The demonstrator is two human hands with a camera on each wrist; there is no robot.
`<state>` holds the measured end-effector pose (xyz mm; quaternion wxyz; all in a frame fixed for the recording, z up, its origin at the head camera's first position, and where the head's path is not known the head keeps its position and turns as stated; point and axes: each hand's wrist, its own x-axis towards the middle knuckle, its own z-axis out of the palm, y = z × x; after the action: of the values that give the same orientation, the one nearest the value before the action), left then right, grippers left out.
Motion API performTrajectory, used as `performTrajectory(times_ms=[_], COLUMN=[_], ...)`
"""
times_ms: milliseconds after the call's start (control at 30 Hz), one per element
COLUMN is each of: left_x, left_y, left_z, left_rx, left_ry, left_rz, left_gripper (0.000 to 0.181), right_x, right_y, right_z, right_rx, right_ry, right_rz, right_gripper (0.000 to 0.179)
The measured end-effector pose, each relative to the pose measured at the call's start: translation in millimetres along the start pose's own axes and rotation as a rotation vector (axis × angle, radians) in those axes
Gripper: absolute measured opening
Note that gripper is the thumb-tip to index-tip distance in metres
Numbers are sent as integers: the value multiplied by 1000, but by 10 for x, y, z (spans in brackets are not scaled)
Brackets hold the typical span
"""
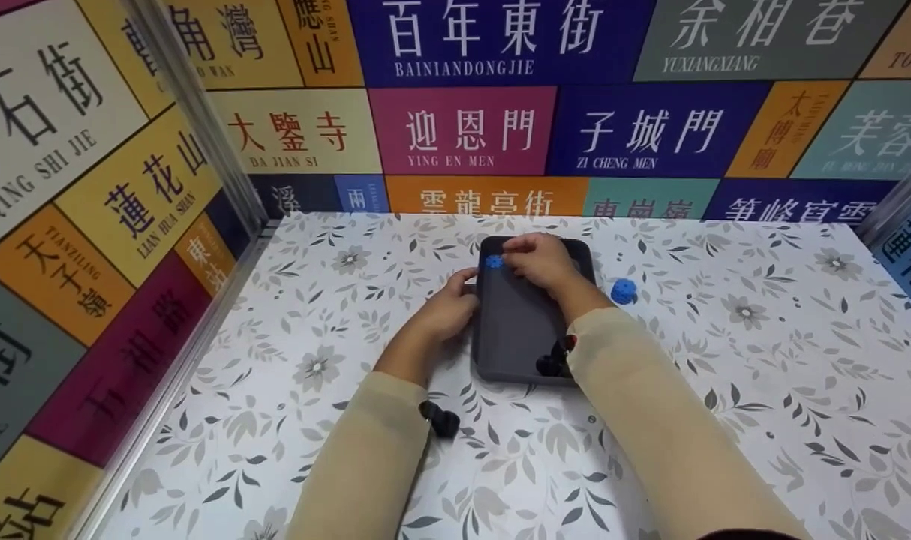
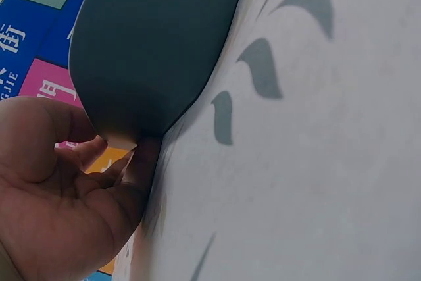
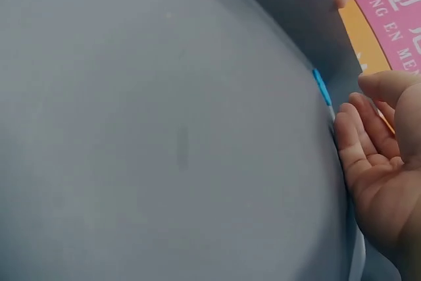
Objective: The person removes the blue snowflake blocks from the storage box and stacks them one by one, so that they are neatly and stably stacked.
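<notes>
A dark grey rectangular tray (image 1: 517,322) lies on the table. My left hand (image 1: 449,306) grips its left wall; in the left wrist view, thumb and fingers pinch the tray's edge (image 2: 158,44). Inside the far left corner of the tray sits a small blue disc with a notched rim (image 1: 494,261). My right hand (image 1: 542,262) reaches over the far end, fingertips beside that disc. In the right wrist view, the right hand's fingers are loosely bent with nothing between them, and the blue disc (image 3: 321,86) shows edge-on near them.
Right of the tray, a blue notched piece or small stack of them (image 1: 623,290) rests on the floral-patterned table (image 1: 726,390). Panels with street names (image 1: 463,131) stand along the back and the left side. A black wrist camera (image 1: 442,421) sits at the left sleeve.
</notes>
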<state>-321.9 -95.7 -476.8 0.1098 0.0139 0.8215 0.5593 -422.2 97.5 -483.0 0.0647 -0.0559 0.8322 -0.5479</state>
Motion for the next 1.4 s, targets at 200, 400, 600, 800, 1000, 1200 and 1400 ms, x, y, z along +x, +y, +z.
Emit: performTrajectory(times_ms=[200,400,600,800,1000,1200,1400], left_x=[6,6,-2,-16,-38,-21,-15], left_y=[-2,2,8,26,38,22,16], left_z=[-11,-20,-17,-17,-5,-6,-8], left_rx=[-2,4,5,3,-3,27,29], left_ry=[-3,-12,-9,-6,9,14,14], left_rz=[-11,-1,6,-23,-49,-19,-26], left_gripper=[68,67,67,67,66,67,66], right_x=[33,43,38,20,-6,-13,-22], right_y=[10,5,8,2,-5,15,21], right_z=[9,30,46,42,34,2,-23], right_rx=[-126,-238,-280,-300,-326,-355,-303], right_ry=[-52,-127,-120,-118,-116,-83,-37], right_rz=[-28,-99,-124,-124,-115,-111,-109], right_gripper=[40,44,42,40,40,28,28])
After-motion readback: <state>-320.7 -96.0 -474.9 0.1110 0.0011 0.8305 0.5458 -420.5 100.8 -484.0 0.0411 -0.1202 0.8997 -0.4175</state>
